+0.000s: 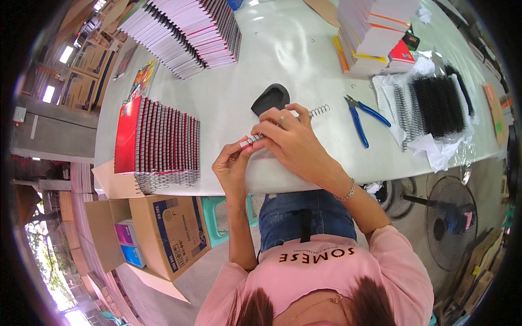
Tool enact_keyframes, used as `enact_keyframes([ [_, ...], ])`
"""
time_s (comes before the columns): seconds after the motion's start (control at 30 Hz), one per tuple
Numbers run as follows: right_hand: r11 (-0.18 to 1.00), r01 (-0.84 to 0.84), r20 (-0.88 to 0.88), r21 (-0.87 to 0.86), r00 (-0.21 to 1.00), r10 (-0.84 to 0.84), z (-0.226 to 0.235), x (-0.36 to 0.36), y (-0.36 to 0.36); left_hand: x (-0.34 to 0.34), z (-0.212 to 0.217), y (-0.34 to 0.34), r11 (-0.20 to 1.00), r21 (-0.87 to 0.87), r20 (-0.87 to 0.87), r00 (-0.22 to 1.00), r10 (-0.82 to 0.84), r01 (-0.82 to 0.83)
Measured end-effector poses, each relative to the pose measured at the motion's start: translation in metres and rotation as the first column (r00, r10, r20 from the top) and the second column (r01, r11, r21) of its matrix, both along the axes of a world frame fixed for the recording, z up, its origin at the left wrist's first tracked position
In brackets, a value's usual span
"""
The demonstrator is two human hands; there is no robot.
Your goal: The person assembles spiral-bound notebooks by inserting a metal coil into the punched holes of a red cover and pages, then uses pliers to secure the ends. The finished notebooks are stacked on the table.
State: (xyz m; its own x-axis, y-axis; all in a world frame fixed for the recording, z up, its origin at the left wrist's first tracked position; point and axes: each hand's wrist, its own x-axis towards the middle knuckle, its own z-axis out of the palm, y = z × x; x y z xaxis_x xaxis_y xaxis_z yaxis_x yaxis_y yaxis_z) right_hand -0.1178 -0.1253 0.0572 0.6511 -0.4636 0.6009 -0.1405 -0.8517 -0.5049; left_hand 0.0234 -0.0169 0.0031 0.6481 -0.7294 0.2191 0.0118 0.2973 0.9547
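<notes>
My left hand (231, 167) pinches the near end of a small notebook (250, 142), seen along its narrow spine edge with a bit of red cover. Over the same spine lies my right hand (299, 145), its fingers closed on the notebook and its wire. A spiral binding coil (321, 111) sticks out past the right fingers, its free end pointing right. How far the coil runs through the spine is partly hidden by my fingers. Just beyond the hands a black pad (270, 98) rests on the table. Blue-handled cutting pliers (359, 122) lie to the right, jaws apart.
A stack of red spiral notebooks (163, 141) stands at left on the white table (283, 49). Taller notebook stacks (187, 35) are at the back left, unbound books (370, 41) at back right. Black coils (437, 106) lie on white wrapping. Below are an open carton (168, 231) and a fan (450, 223).
</notes>
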Motion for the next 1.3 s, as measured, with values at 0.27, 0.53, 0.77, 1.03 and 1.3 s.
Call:
enact_keyframes([
  [0.27,1.0,-0.01,-0.032,-0.021,0.999,0.009,-0.002,0.012,0.003,0.0,-0.008,0.0,1.0,0.017,0.082,0.996,0.019,-0.021],
  [0.53,1.0,-0.024,-0.002,-0.005,1.0,0.024,-0.003,0.014,0.003,0.0,-0.005,0.002,1.0,0.021,0.013,1.0,-0.004,0.003],
  [0.77,1.0,-0.028,0.0,-0.002,1.0,0.028,-0.006,0.021,0.007,-0.003,-0.002,0.003,0.999,0.027,-0.079,0.997,0.021,-0.019],
  [1.03,0.987,0.147,-0.041,-0.058,0.988,-0.149,0.001,0.006,0.004,-0.002,-0.005,0.004,0.999,0.04,-0.046,0.999,-0.021,0.023],
  [1.3,0.606,0.789,-0.388,-0.101,0.53,-0.754,-0.039,-0.126,-0.032,-0.013,0.013,-0.007,0.998,0.048,0.212,0.976,-0.048,0.039],
])
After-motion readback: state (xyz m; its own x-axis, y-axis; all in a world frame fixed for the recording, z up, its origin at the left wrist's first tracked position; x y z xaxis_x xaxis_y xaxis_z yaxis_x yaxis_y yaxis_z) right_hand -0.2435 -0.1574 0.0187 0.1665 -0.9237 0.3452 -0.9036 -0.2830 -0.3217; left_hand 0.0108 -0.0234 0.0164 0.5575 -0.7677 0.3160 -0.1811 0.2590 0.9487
